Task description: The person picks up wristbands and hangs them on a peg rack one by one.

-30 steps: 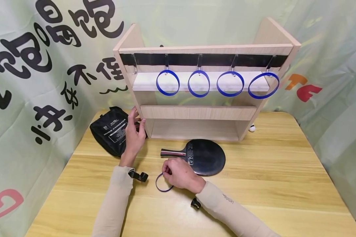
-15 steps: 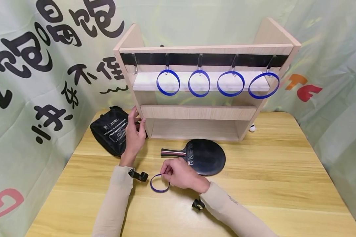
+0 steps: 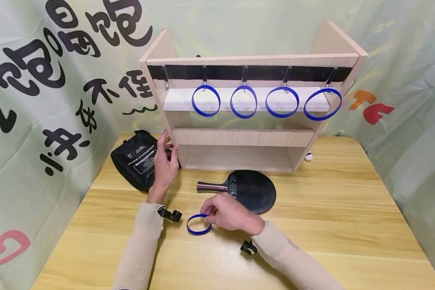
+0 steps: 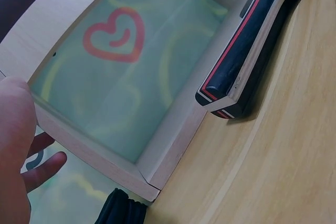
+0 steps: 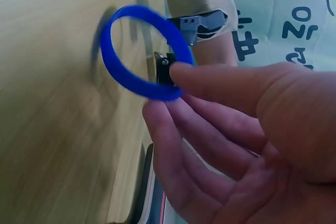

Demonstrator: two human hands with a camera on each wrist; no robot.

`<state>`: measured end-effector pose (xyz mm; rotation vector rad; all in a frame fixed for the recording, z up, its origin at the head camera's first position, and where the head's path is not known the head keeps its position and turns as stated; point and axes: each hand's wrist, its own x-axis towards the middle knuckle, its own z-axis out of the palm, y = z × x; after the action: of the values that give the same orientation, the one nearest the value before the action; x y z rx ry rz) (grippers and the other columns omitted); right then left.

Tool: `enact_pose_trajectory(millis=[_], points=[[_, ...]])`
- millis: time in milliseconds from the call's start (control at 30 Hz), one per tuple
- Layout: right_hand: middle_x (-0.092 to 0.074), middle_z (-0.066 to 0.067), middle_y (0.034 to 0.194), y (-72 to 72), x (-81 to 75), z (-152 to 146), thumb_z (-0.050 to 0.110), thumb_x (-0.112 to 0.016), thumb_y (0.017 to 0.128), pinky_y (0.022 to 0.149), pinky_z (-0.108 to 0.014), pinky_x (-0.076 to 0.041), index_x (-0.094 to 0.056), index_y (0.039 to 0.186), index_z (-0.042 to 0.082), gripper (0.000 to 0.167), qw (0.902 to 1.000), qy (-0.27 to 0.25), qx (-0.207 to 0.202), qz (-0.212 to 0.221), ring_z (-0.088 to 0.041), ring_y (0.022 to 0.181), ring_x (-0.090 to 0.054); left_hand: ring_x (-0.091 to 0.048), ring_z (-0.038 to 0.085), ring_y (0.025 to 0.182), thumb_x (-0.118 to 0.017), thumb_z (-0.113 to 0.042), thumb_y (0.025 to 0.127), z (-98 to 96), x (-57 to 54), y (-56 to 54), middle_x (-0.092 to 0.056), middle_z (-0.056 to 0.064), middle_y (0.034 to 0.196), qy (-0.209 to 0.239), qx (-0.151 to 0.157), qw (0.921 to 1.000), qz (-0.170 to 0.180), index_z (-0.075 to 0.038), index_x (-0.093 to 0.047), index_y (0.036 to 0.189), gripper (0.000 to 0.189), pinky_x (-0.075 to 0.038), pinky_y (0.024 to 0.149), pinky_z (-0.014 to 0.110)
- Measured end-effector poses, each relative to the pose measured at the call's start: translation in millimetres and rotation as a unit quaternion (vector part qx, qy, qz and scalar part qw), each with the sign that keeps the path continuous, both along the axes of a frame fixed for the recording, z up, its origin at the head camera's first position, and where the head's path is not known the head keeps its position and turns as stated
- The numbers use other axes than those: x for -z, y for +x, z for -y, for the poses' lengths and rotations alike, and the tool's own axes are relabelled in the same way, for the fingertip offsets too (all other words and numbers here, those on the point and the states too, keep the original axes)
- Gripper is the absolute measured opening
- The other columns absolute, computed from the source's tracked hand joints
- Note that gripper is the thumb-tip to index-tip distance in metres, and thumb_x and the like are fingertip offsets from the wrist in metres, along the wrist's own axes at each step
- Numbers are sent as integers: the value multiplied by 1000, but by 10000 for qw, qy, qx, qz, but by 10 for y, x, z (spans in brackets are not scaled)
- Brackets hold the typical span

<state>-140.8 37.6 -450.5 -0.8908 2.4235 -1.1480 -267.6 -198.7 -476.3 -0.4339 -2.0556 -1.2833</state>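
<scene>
My right hand [image 3: 226, 211] pinches a blue silicone wristband [image 3: 199, 224] between thumb and fingers, just above the table. The right wrist view shows the thumb on the near part of the band [image 5: 118, 64], its loop standing free. My left hand [image 3: 164, 165] is at the left side panel of a light wooden shelf [image 3: 243, 137]; in the left wrist view its fingers [image 4: 47, 171] extend loosely along the panel's outer side. Matching wristbands hang from hooks on the shelf's black strip, among them the leftmost band [image 3: 206, 115]. The far-left hook [image 3: 166, 80] holds no band.
A black table tennis bat [image 3: 255, 191] lies before the shelf, handle pointing left. Behind my left hand is a black bag [image 3: 134, 161] with white print. A small white object [image 3: 308, 157] sits at the shelf's right foot, on the wooden table [image 3: 348, 209].
The right hand and wristband shift slightly left, then back to the right. The band now shows more of its broad side. The left hand keeps its place by the shelf.
</scene>
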Motion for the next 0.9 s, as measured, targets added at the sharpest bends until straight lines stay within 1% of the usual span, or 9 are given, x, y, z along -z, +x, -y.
enact_pose_trajectory(millis=[133,267,333,433,533,600,733,833,900], points=[[-83,-7,93,-16,-33,-36,2,-85,93,74,-16,-59,-83,102,0,10,9995,-239,-20,217,-3,78,-72,-72,46,111,-60,-4,111,-15,-4,1,-65,26,150,-31,-80,10000,39,-11,-40,162,55,-60,84,58],[-84,-9,95,-44,-80,-83,1,-86,91,75,-17,-61,-83,104,0,13,9980,-484,-20,407,-4,80,-74,-70,51,110,-58,0,110,-48,-34,17,-63,31,150,-31,-85,10000,25,-4,-39,161,55,-58,84,62],[-84,-10,95,-56,-101,-108,0,-86,91,76,-18,-61,-83,104,0,14,9969,-571,-28,534,-5,81,-76,-68,54,109,-57,3,110,-73,-74,48,-62,34,149,-3,-62,10000,-6,0,-39,160,54,-57,83,64],[-84,-13,96,-73,-117,-137,-2,-85,91,76,-19,-62,-83,103,0,13,9947,-686,-57,760,-7,82,-78,-67,57,107,-56,6,109,-114,-168,124,-62,37,147,56,-16,10000,-24,3,-40,159,53,-56,82,65],[-84,-14,94,-83,-124,-157,-3,-85,90,75,-20,-63,-82,102,-1,12,9922,-791,-38,960,-8,81,-78,-68,56,108,-56,7,109,-141,-247,191,-62,37,146,39,-3,10000,-9,4,-40,158,52,-56,82,63],[-84,-12,94,-90,-138,-164,-3,-85,90,75,-21,-63,-82,102,-2,13,9907,-884,-11,1038,-7,82,-77,-68,54,108,-56,6,109,-149,-270,213,-62,37,145,30,-13,10000,-5,4,-41,157,51,-56,82,63],[-83,-8,98,-107,-189,-175,0,-86,91,80,-22,-64,-81,104,2,14,9877,-1132,58,1075,-7,86,-77,-69,53,108,-57,6,109,-152,-272,216,-63,37,145,33,-42,10000,-35,4,-41,157,51,-56,82,63],[-83,-8,100,-128,-237,-178,3,-87,92,84,-25,-65,-80,105,4,15,9860,-1351,119,973,-8,89,-78,-69,54,107,-57,7,108,-155,-274,217,-63,37,144,46,-46,10000,-59,4,-41,157,51,-57,81,63],[-84,-9,100,-142,-271,-174,5,-88,92,84,-26,-65,-80,105,4,15,9851,-1475,201,866,-8,89,-79,-70,53,107,-57,7,108,-156,-278,217,-64,37,144,39,-49,10000,-66,4,-42,157,51,-57,81,62]])
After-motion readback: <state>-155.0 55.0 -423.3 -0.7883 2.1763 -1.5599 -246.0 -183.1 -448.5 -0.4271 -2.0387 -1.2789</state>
